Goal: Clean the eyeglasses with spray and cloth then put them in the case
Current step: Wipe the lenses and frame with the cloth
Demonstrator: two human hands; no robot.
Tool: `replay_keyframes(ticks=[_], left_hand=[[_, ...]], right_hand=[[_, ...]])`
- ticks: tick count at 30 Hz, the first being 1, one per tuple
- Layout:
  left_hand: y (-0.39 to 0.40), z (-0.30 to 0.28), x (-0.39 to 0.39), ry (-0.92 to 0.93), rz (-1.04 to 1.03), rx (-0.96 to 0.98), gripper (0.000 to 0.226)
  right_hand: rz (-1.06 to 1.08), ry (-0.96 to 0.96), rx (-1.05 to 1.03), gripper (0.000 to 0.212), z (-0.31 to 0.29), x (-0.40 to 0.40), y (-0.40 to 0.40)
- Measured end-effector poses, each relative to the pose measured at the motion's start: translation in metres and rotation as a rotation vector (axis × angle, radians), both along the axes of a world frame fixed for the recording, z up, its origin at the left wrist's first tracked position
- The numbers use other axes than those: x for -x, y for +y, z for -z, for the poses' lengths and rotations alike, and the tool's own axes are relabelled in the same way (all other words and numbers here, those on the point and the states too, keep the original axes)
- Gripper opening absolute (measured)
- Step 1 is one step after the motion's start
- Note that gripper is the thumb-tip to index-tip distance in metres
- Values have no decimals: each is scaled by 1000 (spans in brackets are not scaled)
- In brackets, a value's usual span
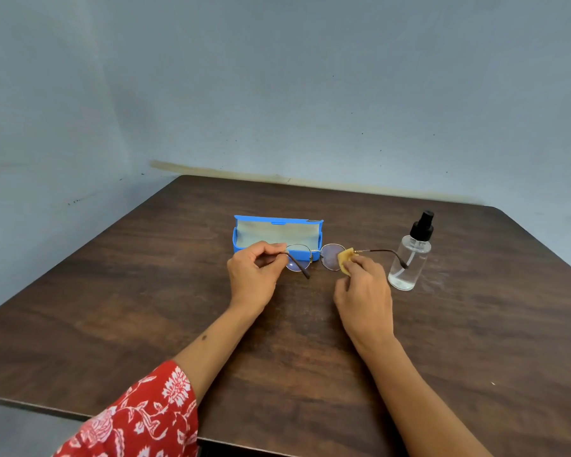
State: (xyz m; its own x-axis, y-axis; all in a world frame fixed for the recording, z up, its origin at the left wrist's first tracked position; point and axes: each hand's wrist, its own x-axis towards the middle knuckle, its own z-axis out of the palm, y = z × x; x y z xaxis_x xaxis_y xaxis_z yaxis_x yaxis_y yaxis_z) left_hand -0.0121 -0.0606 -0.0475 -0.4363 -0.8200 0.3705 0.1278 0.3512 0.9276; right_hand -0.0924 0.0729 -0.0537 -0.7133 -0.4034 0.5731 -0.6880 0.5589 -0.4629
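I see the eyeglasses (314, 257) held above the dark worktop (310, 324), just in front of the open blue case (244, 247); my left grip (256, 275) pinches the frame's left hinge, fingers curled; my right grip (365, 291) pinches a yellow cloth (346, 258) against the right lens; the spray bottle (409, 262) stands at three o'clock of the glasses, upright.

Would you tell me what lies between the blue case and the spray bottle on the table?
In the head view, the eyeglasses' right lens and temple, plus the yellow cloth in the right hand, span between blue case and spray bottle.
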Motion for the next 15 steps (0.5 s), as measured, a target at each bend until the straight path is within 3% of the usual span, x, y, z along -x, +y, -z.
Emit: replay_keyframes(ticks=[4,9,15], left_hand=[[-1,0,0,7,1,5,10],[0,-1,0,0,5,2,12],[-1,-1,0,4,6,-12,10]], right_hand=[[-143,52,-5,28,4,-1,-3],[2,-38,9,27,0,2,0],[-137,35,21,25,1,-2,-3]])
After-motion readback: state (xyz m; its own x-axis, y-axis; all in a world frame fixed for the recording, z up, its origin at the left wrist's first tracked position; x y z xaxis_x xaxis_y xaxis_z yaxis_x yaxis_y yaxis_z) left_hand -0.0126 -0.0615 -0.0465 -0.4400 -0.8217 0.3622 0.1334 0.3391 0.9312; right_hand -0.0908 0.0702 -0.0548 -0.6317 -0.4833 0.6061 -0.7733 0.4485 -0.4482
